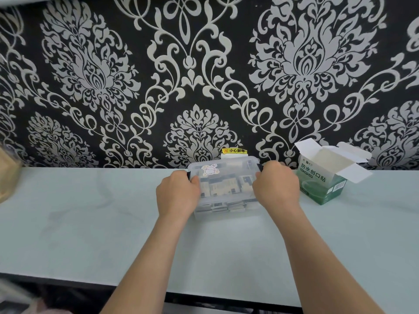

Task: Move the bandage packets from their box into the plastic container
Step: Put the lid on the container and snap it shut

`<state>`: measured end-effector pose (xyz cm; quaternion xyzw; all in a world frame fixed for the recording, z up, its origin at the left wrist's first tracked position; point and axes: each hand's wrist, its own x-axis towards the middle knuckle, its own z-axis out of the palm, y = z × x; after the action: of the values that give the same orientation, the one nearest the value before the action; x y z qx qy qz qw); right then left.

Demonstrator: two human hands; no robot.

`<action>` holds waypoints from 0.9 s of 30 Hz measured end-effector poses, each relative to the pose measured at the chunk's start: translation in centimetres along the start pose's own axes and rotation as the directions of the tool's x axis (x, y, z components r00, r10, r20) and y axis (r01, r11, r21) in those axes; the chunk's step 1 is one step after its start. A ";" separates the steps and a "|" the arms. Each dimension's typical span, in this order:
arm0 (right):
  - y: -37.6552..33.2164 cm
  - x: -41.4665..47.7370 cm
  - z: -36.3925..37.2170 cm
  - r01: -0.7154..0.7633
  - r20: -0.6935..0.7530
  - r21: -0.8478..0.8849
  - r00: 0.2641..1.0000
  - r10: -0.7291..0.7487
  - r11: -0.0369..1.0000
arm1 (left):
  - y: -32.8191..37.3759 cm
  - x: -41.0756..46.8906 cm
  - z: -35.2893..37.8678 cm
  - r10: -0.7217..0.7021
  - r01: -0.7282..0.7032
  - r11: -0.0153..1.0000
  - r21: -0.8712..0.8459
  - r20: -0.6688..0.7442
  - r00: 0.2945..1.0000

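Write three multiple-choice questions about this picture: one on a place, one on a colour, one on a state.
1. Where does the bandage box stand?
A. right of the clear plastic container
B. left of it
C. on its lid

2. What colour is the box's lower part?
A. red
B. green
C. blue

3. How are the box's top flaps?
A. taped shut
B. torn off
C. open

Answers: 1 A, the box stands beside the container's right end; 2 B, it is green below the white band; 3 C, the flaps stand spread apart.
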<state>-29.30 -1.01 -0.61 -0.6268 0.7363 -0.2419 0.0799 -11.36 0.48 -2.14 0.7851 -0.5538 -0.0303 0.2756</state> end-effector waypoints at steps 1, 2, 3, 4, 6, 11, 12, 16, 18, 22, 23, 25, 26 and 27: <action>-0.1 0.0 -0.1 0.012 -0.004 -0.006 1.000 -0.012 1.000 | 0.0 0.0 -0.1 0.015 -0.015 1.000 0.028 -0.014 1.000; -0.2 -0.1 -0.1 0.026 0.001 -0.008 1.000 -0.026 1.000 | 0.1 0.0 -0.2 0.033 -0.031 0.997 0.064 -0.034 0.999; -0.3 -0.2 -0.1 0.042 0.009 -0.017 0.999 -0.042 0.999 | 0.3 -0.1 -0.3 0.052 -0.046 0.993 0.110 -0.052 0.997; -0.3 -0.2 -0.1 0.057 0.015 -0.033 0.998 -0.056 0.998 | 0.5 -0.2 -0.3 0.068 -0.058 0.986 0.154 -0.061 0.996; -0.3 -0.3 -0.1 0.077 0.010 -0.056 0.997 -0.077 0.995 | 1.0 -0.4 -0.3 0.094 -0.082 0.976 0.202 -0.048 0.994; -0.3 -0.3 0.6 0.092 0.085 0.105 0.991 -0.101 0.990 | 1.8 -1.0 0.3 0.107 -0.125 0.984 0.129 0.141 0.984; -0.2 -0.3 0.7 0.092 0.081 0.152 0.991 -0.105 0.984 | 2.1 -1.1 0.3 0.117 -0.147 0.979 0.138 0.205 0.972; 0.6 -0.1 -0.8 0.044 -0.186 0.225 0.982 -0.001 0.973 | 3.1 -1.5 0.1 0.228 -0.310 0.936 0.169 0.379 0.897; 1.4 0.1 -2.0 -0.006 -0.272 0.316 0.957 0.097 0.949 | 3.2 -1.5 0.0 0.238 -0.319 0.935 0.155 0.392 0.889; 3.7 1.1 -2.6 -0.149 -0.181 0.297 0.961 0.209 0.943 | 3.2 -1.5 0.0 0.238 -0.301 0.945 0.133 0.355 0.904; 4.2 1.3 -2.6 -0.181 -0.127 0.287 0.966 0.225 0.941 | 3.3 -1.6 0.1 0.237 -0.297 0.946 0.129 0.346 0.908; 5.3 1.6 -2.3 -0.212 -0.073 0.207 0.970 0.232 0.955 | 3.5 -1.9 0.2 0.247 -0.300 0.945 0.126 0.324 0.913; 5.7 1.8 -2.2 -0.205 -0.087 0.160 0.971 0.221 0.966 | 3.7 -2.0 0.3 0.256 -0.304 0.945 0.117 0.312 0.915; 5.9 1.8 -2.2 -0.187 -0.117 0.131 0.972 0.203 0.974 | 3.8 -2.1 0.3 0.273 -0.315 0.943 0.108 0.291 0.917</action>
<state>-35.78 -1.63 -1.06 -0.5285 0.7822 -0.3166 0.0927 -15.51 1.35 -1.22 0.6997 -0.6990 -0.0533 0.1375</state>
